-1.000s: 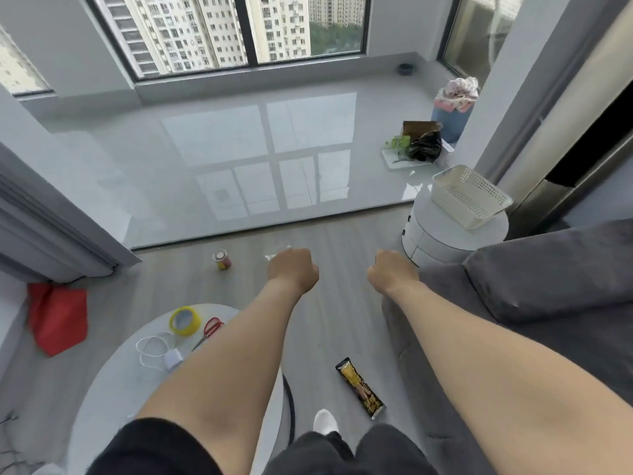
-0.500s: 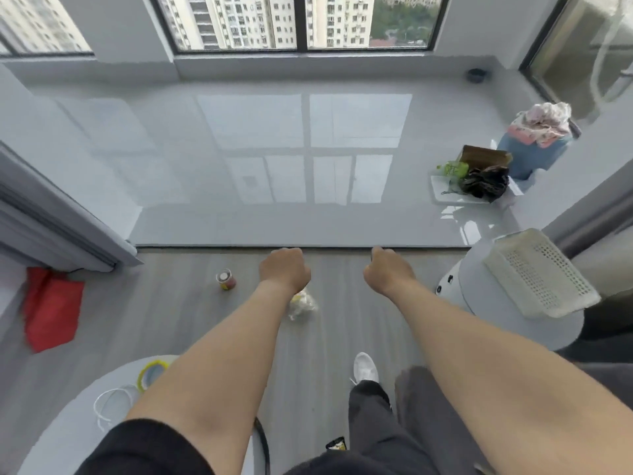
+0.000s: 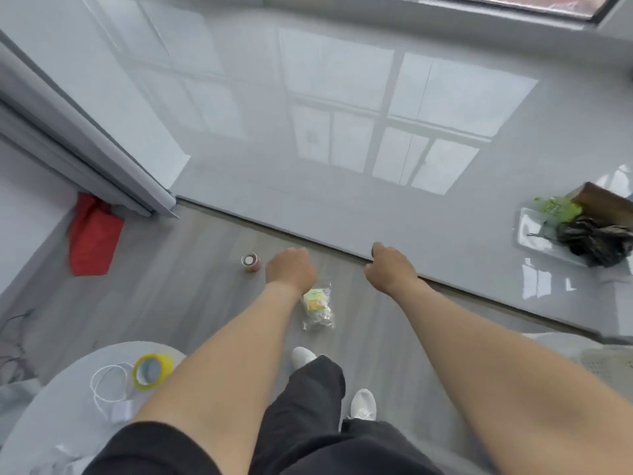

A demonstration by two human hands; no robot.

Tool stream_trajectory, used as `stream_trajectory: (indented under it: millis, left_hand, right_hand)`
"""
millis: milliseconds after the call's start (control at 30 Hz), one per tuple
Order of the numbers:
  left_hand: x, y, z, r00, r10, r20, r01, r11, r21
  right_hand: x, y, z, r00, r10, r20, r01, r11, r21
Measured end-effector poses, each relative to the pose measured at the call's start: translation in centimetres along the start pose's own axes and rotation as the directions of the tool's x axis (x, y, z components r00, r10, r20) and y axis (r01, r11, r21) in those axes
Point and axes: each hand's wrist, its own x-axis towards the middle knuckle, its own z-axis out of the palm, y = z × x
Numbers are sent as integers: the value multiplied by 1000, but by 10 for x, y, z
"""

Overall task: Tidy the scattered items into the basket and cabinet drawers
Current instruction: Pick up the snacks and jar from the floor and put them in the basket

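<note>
A clear plastic packet with a yellow-green label (image 3: 318,305) lies on the grey wood floor just below my left hand (image 3: 290,269). A small can (image 3: 250,262) stands on the floor to the left of that hand. Both arms stretch forward. My left hand is curled into a fist and holds nothing. My right hand (image 3: 388,267) is curled too, empty, over the seam between wood and glossy tile. On the round white table (image 3: 68,416) at lower left sit a yellow tape roll (image 3: 151,370) and a coiled white cable (image 3: 109,389).
A red cloth (image 3: 92,234) lies by the sliding-door frame on the left. At far right a white tray (image 3: 534,240) carries a green bag, a dark bundle and a brown box. My white shoes (image 3: 363,404) stand on the wood floor.
I have stepped forward and tilted my view down. The packet and the can are now closer, the basket and cabinet have left the view. Both fists stay curled and empty.
</note>
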Motion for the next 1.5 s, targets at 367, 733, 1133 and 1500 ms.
stream_trajectory:
  millis: [367,733,1133,1500]
  left_hand:
    - [108,-150,-32,893,-450,-14,432,865,-255]
    - [73,-162,15,274,-933,232,799,86,-595]
    - [75,10,179,-114,-816,567,644,-495,-582]
    - [196,19,459,-142,-607,782,325,-775,-542]
  right_hand:
    - [166,-179,-8,909,-342,237,396,887,-239]
    - [250,-330,50,416,-530,739,909,228,-348]
    - [258,-211,144,118,-325,938,967,-178,-183]
    - [342,-94,415,173,-292,941,950,-201,-238]
